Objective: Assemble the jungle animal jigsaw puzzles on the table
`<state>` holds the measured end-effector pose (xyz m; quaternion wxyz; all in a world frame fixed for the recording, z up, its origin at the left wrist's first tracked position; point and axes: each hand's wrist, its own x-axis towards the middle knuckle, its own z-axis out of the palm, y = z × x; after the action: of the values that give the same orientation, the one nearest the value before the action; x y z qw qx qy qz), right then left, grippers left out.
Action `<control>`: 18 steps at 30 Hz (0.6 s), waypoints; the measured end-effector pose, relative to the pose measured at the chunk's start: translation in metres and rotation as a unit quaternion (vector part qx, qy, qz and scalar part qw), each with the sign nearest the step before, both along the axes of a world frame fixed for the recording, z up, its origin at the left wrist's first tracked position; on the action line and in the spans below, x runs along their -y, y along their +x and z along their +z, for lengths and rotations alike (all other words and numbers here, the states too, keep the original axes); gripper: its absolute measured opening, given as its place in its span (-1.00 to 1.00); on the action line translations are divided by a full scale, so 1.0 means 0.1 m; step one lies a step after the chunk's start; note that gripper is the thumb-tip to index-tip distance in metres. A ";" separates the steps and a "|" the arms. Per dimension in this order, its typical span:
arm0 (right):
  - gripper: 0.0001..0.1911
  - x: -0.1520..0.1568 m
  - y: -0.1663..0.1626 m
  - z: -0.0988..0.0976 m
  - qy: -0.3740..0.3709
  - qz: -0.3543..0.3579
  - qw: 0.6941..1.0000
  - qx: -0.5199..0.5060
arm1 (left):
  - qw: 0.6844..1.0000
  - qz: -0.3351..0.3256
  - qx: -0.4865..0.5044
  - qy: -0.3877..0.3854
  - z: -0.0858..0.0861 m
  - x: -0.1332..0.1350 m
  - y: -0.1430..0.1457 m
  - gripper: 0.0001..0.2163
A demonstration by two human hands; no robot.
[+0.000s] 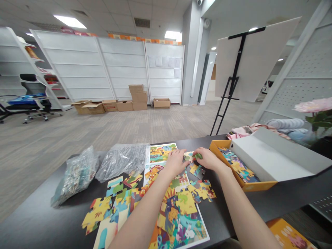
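Note:
My left hand [177, 162] is above the printed puzzle sheet [204, 235], its fingers bent around the near end of a pale puzzle piece [189, 156]. Close by on the right, my right hand [206, 159] pinches a green-marked puzzle piece [198, 156] that meets or overlaps the pale one; I cannot tell whether they are joined. Just below the hands lies a grey and yellow puzzle piece [197, 171]. More loose pieces, among them a yellow piece with a green animal [186, 202], cover the sheet. My left forearm hides part of the sheet.
Left of the sheet lie a crumpled clear plastic bag [124, 160], a filled plastic bag [77, 176] and loose puzzle pieces [97, 211]. An open orange box [255, 186] with pieces inside stands on the right. Folded cloths [285, 124] and a pink flower [315, 105] are behind it.

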<state>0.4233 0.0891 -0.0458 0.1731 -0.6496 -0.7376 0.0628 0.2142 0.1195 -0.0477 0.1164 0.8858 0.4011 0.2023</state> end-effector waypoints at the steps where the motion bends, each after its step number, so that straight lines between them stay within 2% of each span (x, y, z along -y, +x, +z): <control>1: -0.66 0.00 0.00 0.00 0.002 0.001 1.000 0.001 | 1.000 -0.001 -0.001 -0.001 0.00 0.00 0.00 -0.53; 18: -0.71 0.03 -0.06 0.05 -0.008 -0.031 0.999 0.002 | 1.000 0.009 -0.019 -0.010 0.03 0.04 0.06 -0.58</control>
<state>0.4169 0.0866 -0.0404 0.1682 -0.6739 -0.7168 0.0617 0.2198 0.1158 -0.0451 0.1154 0.8846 0.4134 0.1822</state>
